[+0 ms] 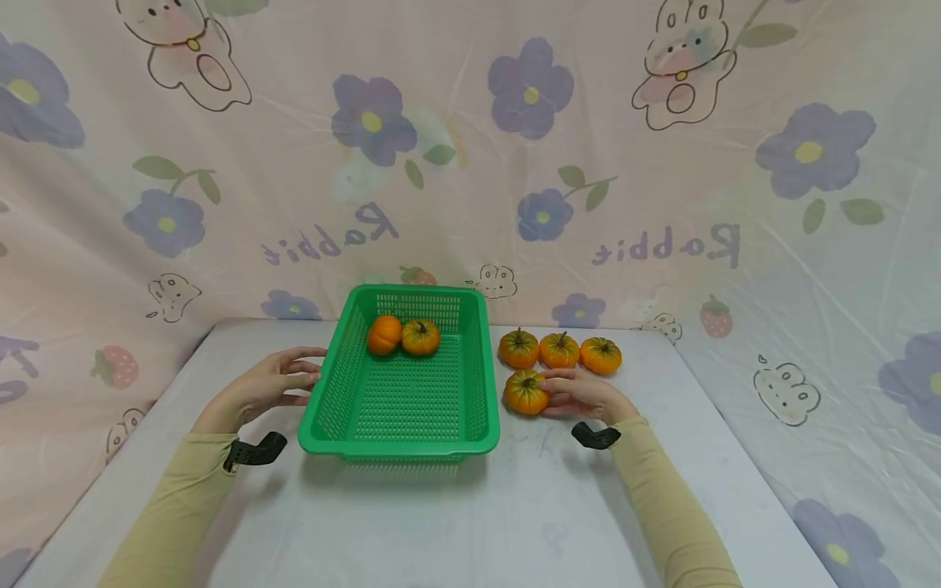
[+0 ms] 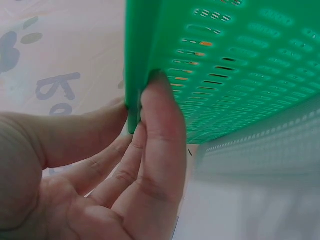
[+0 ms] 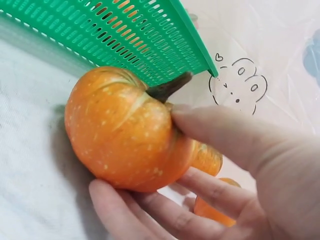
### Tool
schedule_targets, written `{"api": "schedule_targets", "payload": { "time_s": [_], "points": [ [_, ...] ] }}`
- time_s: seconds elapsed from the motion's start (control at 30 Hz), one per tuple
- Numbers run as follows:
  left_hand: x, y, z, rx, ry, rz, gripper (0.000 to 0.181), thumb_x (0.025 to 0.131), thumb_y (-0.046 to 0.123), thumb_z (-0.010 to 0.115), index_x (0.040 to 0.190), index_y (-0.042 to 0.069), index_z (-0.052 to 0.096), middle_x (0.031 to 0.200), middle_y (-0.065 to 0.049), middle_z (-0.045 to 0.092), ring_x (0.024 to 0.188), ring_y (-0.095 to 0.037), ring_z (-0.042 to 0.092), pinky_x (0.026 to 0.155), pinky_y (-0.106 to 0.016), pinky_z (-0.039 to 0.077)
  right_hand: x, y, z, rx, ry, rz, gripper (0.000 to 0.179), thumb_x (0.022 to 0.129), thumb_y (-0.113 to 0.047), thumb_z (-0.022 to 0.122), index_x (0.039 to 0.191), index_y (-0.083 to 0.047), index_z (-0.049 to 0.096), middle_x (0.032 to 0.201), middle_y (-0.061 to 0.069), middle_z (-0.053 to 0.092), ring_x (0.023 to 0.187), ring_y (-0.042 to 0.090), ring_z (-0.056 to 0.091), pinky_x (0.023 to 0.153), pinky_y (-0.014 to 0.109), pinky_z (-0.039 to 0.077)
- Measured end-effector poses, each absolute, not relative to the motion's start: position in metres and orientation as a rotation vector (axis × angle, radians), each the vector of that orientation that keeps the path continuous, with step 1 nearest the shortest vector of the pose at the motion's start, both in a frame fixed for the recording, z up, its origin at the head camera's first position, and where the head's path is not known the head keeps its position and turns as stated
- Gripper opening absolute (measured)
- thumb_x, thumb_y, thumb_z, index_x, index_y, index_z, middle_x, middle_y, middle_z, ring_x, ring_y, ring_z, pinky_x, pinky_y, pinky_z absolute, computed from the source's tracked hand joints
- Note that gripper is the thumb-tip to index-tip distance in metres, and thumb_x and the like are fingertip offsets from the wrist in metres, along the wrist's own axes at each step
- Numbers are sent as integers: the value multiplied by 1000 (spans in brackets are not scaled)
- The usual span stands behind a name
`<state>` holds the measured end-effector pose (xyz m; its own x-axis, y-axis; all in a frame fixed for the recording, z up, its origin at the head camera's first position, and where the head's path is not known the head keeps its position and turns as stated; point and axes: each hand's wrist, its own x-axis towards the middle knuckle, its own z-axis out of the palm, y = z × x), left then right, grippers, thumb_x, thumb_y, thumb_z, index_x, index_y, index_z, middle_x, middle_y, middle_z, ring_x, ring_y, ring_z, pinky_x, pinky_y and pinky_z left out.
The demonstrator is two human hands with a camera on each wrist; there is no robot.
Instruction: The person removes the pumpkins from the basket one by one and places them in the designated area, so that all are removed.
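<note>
A green plastic basket [image 1: 412, 447] with slotted walls stands on the table. My left hand [image 1: 263, 385] holds its left side; in the left wrist view the thumb and fingers pinch the basket's rim [image 2: 137, 60]. To the right of the basket, my right hand [image 1: 584, 394] grips a small orange pumpkin [image 1: 525, 394]. The right wrist view shows the thumb by the stem of this pumpkin [image 3: 120, 135] and the fingers curled round its lower side. Two more pumpkins, one plain orange [image 1: 385, 336] and one streaked with green [image 1: 421, 337], lie inside the basket at the back.
Behind the right hand, three small pumpkins sit in a row: a left one [image 1: 519, 349], a middle one [image 1: 559, 350] and a right one [image 1: 601, 356]. The white table [image 1: 441, 531] ends at a patterned cloth [image 1: 456, 163] hanging behind and at both sides.
</note>
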<state>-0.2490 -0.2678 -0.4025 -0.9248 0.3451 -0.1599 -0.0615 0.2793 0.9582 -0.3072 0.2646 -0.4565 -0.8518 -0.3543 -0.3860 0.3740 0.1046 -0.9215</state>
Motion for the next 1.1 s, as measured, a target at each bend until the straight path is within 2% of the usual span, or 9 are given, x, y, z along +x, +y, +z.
{"api": "schedule_targets", "payload": {
  "time_s": [0.3,0.53,0.67,0.83,0.97,1.1],
  "points": [
    [-249,-268,-404,258,2208,1700,62,97,14,58,149,2,26,125,-24,47,98,-23,60,83,-40,55,-305,265,-452,25,1975,-1747,38,96,-8,59,128,10,51,114,15,62,94,28,65,89,48,50],
    [-249,-268,-404,265,2205,1708,62,98,15,58,149,2,26,125,-24,47,98,-22,60,83,-40,55,-304,267,-448,-33,1962,-1757,41,96,-7,57,131,12,47,114,15,62,95,29,65,89,49,49],
    [-250,-269,-404,266,2206,1706,62,98,15,58,149,2,26,126,-25,46,99,-23,60,83,-40,55,-304,270,-439,-71,1979,-1753,47,98,-8,55,136,14,39,115,20,61,100,33,63,92,52,46],
    [-251,-270,-405,269,2210,1696,62,97,16,58,149,2,26,126,-25,46,99,-23,60,83,-40,55,-305,276,-419,-92,2021,-1734,53,100,-14,53,141,12,32,126,30,52,115,45,53,94,50,46],
    [-250,-270,-405,269,2211,1692,62,97,17,58,149,3,26,127,-25,46,100,-23,59,83,-40,55,-309,278,-399,-151,2056,-1731,56,101,-17,51,144,11,29,131,30,48,122,49,44,97,51,44],
    [-251,-269,-404,273,2211,1689,61,98,16,57,149,3,26,127,-25,45,100,-23,59,83,-40,55,-313,276,-379,-219,2073,-1732,54,102,-18,48,145,8,29,132,28,48,123,46,45,102,53,37]
  ]
}}
